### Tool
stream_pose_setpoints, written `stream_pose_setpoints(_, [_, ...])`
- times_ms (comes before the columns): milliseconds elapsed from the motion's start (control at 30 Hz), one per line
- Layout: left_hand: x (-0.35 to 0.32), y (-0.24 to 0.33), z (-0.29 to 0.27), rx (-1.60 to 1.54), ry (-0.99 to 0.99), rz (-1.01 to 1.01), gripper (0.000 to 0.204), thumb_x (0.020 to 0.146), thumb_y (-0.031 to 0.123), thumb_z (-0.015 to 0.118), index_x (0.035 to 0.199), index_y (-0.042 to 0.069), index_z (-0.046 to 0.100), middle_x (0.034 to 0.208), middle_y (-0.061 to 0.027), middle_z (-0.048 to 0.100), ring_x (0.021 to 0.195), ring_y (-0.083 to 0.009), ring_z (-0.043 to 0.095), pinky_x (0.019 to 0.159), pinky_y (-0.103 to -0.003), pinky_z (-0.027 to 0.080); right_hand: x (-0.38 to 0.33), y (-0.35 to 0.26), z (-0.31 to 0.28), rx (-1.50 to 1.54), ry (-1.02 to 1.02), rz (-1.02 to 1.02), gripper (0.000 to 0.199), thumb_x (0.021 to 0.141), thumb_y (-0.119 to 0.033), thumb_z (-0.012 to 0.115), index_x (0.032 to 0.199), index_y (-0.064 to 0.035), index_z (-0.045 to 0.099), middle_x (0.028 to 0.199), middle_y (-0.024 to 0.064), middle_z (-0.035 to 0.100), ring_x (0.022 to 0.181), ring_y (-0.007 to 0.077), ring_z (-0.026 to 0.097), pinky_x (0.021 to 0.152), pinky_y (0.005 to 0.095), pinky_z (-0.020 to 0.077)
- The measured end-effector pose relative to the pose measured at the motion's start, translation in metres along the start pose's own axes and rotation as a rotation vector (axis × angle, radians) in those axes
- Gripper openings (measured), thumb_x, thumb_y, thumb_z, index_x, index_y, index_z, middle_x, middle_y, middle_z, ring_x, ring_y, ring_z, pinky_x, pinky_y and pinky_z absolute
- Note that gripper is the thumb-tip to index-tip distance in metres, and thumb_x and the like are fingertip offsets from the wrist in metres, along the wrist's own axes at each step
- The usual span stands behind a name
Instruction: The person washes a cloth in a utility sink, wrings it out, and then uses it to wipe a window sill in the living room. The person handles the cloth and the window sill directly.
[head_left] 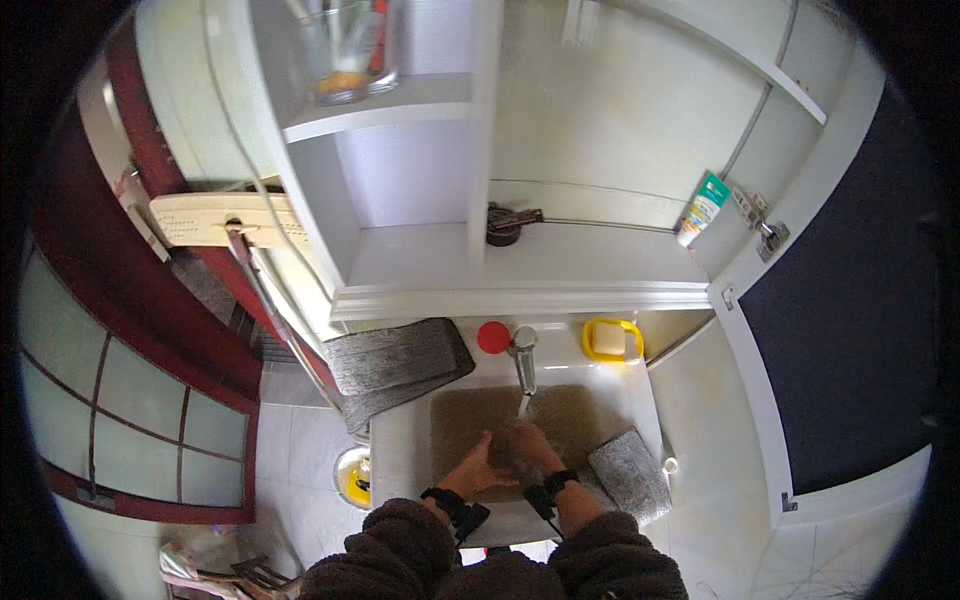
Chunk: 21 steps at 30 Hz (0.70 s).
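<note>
1. The fingers are blurring under the splash; the left thumb is pointing up toward the tap, but I can't tell how far the rest are opening or whether they are gripping anything.
2. The left hand and right hand are lying close together over the sink, the right one nearer the stream.
3. Water is falling from the tap just above them, and murky brown water is filling the basin around them.
4. Dark bands are circling both wrists, and fuzzy brown sleeves are covering the forearms.
5. A grey pad is lying across the sink's right edge; a larger grey slab is leaning over its back left corner.
6. A red lid is sitting left of the tap, while soap is resting in a yellow dish to the right.
7. Above, a white cabinet is standing open, a green-and-white tube leaning inside and a glass sitting on its upper left shelf.
</note>
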<state>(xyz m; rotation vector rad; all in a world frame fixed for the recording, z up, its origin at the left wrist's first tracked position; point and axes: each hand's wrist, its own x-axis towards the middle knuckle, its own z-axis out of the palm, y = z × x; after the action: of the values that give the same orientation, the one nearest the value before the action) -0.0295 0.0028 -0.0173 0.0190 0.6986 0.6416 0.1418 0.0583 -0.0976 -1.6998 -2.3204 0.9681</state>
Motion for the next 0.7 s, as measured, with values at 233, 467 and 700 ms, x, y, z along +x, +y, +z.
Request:
stream_pose_setpoints(233, [0.014,-0.007,-0.038,0.332,0.043,0.348,0.058,0.1,0.046,0.04,0.143,0.009,0.034,0.144,-0.0145,0.039,0.13,-0.0333,0.042,0.101,-0.05,0.043,-0.042,-0.116,-0.047,0.397,0.005,-0.119,0.033,0.09,-0.038,0.059,0.102,-0.008,0.064,0.103,0.0137,0.067,0.091,0.0357,0.065,0.079,0.0464,0.0504])
stream_pose_setpoints(467, [0.014,0.015,-0.039,0.851,0.258,0.443,0.057,0.099,0.042,0.043,0.141,0.004,0.036,0.143,-0.0171,0.04,0.132,-0.0335,0.04,0.105,-0.049,0.039,-0.021,-0.088,-0.039,0.099,0.271,-0.01,0.032,0.092,-0.033,0.057,0.105,-0.0042,0.063,0.089,0.0148,0.066,0.082,0.0361,0.064,0.072,0.0433,0.0513])
stream_pose_setpoints(700, [-0.015,0.022,-0.035,1.277,0.38,0.596,0.069,0.092,0.02,0.063,0.147,0.007,0.025,0.149,-0.0214,0.03,0.135,-0.0385,0.033,0.106,-0.049,0.039,-0.039,-0.03,-0.073,0.556,0.099,0.125,0.051,0.088,-0.035,0.063,0.124,-0.0018,0.048,0.107,0.0193,0.063,0.093,0.0387,0.065,0.075,0.0478,0.0547])
